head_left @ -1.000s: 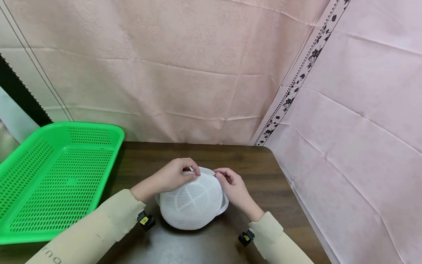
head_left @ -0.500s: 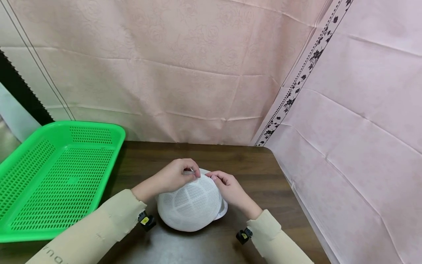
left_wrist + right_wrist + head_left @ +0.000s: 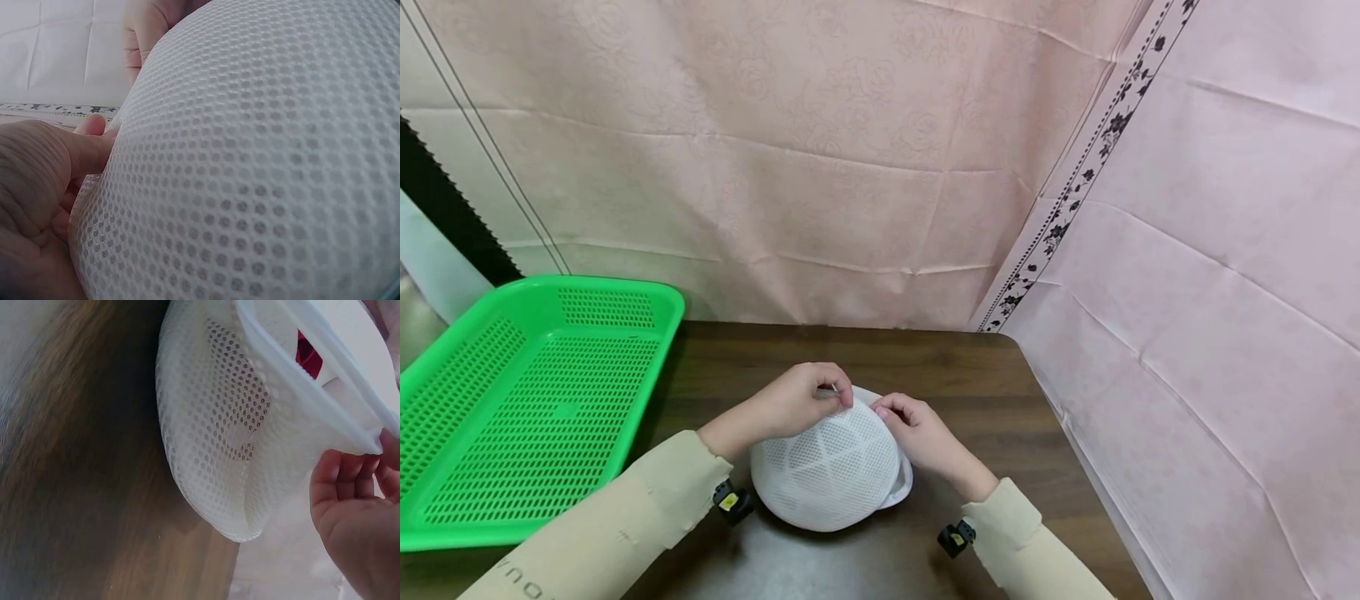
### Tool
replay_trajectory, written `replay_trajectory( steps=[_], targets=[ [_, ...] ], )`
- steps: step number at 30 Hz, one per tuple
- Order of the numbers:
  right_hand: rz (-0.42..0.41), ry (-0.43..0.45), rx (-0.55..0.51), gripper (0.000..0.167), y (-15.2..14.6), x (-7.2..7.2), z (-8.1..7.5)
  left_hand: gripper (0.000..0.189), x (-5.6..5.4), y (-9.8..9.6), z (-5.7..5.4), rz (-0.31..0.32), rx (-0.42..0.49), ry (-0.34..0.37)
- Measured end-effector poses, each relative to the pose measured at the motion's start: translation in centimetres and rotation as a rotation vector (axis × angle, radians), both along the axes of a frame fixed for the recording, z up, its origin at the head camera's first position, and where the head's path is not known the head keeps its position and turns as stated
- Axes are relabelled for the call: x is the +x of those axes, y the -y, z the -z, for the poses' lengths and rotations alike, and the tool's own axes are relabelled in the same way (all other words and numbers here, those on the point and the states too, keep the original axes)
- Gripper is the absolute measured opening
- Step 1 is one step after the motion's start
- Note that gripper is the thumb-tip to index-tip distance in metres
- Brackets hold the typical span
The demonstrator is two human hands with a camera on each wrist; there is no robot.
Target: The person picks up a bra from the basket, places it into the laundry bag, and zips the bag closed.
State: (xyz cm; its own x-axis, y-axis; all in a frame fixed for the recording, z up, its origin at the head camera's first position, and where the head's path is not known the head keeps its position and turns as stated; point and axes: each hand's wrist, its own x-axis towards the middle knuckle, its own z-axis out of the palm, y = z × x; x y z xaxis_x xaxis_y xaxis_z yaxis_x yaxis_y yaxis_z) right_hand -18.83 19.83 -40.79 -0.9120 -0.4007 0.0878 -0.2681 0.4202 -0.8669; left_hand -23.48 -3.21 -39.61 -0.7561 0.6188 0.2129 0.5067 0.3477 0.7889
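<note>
A rounded white mesh laundry bag [image 3: 827, 471] stands on the table below both hands. My left hand [image 3: 808, 402] pinches its upper edge. My right hand [image 3: 922, 433] pinches the same edge a little to the right, close to the left fingertips. In the right wrist view, the bag has a slit-like opening [image 3: 315, 378] between two smooth white trims, and the right hand [image 3: 350, 494] grips the trims where they meet. Something red [image 3: 308, 355] shows through the opening, its kind unclear. Mesh fills most of the left wrist view, with the left hand [image 3: 37, 181] along its side.
At the left, a green plastic basket [image 3: 672, 304] with a slotted floor stands on the dark wooden table [image 3: 947, 358]. Pale pink cloth [image 3: 820, 167] hangs behind the table. More cloth [image 3: 1210, 292] borders it on the right, with a black floral strip at the corner.
My right hand has moved left along the bag's edge, nearer my left hand. The bag's body has shifted slightly left and towards me. My left hand has kept its grip nearly in place.
</note>
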Motion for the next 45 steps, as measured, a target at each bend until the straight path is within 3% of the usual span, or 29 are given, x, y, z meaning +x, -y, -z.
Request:
replay_trajectory(
  steps=[7, 10, 17, 21, 24, 30, 38, 45],
  targets=[
    [0.005, -0.015, 0.024, 0.014, -0.6, -1.2, 2.5, 0.018, 0.0, 0.1, -0.1, 0.0, -0.003, 0.01],
    [0.007, -0.035, 0.027, 0.013, -0.8, -1.4, 2.8, 0.018, -0.1, 0.2, -0.1, -0.003, -0.005, 0.007],
    [0.143, -0.242, 0.144, 0.007, -0.5, -1.0, 2.5, 0.013, -0.2, 0.2, 0.0, -0.031, -0.027, 0.027],
    [0.226, -0.361, 0.124, 0.007, -0.4, -1.1, 2.4, 0.034, -0.4, 0.3, 0.2, -0.04, -0.074, 0.059],
    [0.255, -0.419, 0.1, 0.007, -0.3, -1.2, 2.4, 0.034, -0.6, 0.4, 0.5, -0.012, -0.14, 0.071],
    [0.258, -0.491, 0.099, 0.007, 0.2, -1.1, 2.2, 0.024, -1.0, 0.6, 0.8, 0.021, -0.206, 0.078],
    [0.24, -0.497, 0.09, 0.007, 0.4, -1.0, 2.4, 0.019, -0.8, 0.1, 0.4, 0.058, -0.172, 0.106],
    [0.229, -0.565, 0.075, 0.006, 0.3, -1.3, 2.5, 0.022, -0.9, -1.1, 0.0, -0.006, -0.154, 0.074]
  ],
)
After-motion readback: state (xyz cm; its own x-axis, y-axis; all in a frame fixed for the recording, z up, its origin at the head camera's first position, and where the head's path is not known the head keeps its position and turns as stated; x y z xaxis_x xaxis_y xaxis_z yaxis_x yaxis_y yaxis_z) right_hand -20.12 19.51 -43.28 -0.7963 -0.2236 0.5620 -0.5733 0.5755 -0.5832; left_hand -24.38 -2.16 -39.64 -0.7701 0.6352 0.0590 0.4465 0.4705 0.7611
